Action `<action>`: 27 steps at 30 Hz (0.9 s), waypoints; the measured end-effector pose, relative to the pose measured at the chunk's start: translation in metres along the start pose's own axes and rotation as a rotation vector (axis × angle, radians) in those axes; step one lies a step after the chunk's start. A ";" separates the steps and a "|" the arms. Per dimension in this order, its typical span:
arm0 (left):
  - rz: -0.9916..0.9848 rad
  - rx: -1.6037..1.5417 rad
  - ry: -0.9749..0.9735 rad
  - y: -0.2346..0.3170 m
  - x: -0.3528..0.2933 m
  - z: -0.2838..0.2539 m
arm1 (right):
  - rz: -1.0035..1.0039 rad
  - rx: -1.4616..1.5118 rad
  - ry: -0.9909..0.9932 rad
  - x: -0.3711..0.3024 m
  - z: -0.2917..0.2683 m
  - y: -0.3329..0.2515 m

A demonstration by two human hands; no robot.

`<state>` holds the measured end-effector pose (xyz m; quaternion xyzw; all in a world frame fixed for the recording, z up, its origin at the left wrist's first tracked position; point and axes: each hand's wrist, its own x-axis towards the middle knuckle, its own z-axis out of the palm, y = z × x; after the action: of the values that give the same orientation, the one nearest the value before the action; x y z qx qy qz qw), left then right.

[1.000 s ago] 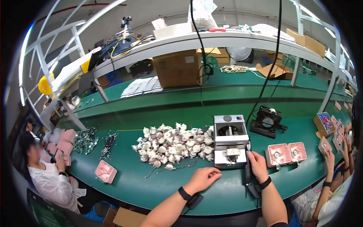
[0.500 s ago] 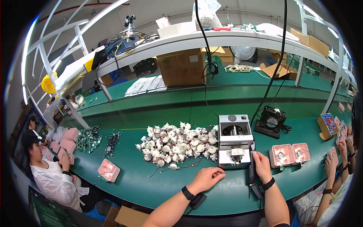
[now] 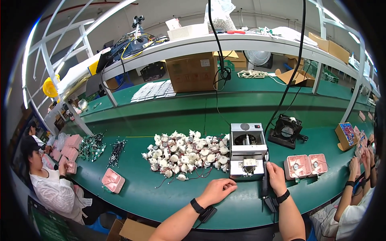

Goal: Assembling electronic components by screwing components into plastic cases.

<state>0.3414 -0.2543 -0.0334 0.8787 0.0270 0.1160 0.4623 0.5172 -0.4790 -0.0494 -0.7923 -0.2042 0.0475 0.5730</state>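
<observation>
My left hand (image 3: 217,190) rests on the green bench in front of a grey-white screw feeder (image 3: 248,150). Its fingers are curled together, and anything between them is hidden. At the feeder's right side, my right hand (image 3: 276,177) is closed around a black electric screwdriver (image 3: 264,185), whose thin bit points toward me. Some of the right fingers are hidden. Left of the feeder lies a heap of white round parts (image 3: 189,154) with thin red and black wires. Two pink housings (image 3: 297,166), with round parts inside, sit right of my right hand.
A black fan (image 3: 286,130) stands behind the pink housings. Another pink housing (image 3: 113,180), black small parts (image 3: 116,152) and green circuit boards (image 3: 92,147) lie to the left. Co-workers sit at both ends, a person (image 3: 54,184) at left. A cable (image 3: 295,60) hangs overhead.
The view has shifted slightly, moving the bench things a little left. My hands keep their places. The co-worker at left has moved their hands with a pink housing.
</observation>
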 end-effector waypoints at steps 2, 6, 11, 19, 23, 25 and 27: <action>0.019 -0.005 -0.007 0.002 0.004 0.003 | 0.017 -0.009 0.023 0.000 -0.005 0.002; 0.000 0.003 0.023 0.001 0.002 0.003 | -0.022 0.059 0.035 0.003 0.001 0.013; -0.016 -0.023 0.020 0.001 0.001 -0.003 | -0.037 -0.055 0.038 0.003 0.006 -0.007; -0.068 -0.016 0.008 0.007 0.004 -0.001 | 0.012 -0.068 0.009 0.000 0.000 -0.007; -0.072 -0.007 0.004 0.007 0.003 -0.002 | 0.004 -0.076 0.000 -0.001 0.001 -0.009; -0.072 -0.004 0.004 0.007 0.002 -0.002 | 0.001 -0.077 0.001 -0.001 0.001 -0.009; -0.069 0.000 0.004 0.006 0.003 -0.001 | 0.005 -0.080 -0.002 0.000 0.000 -0.010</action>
<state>0.3438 -0.2561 -0.0271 0.8770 0.0581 0.1020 0.4659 0.5141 -0.4761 -0.0400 -0.8150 -0.2046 0.0417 0.5406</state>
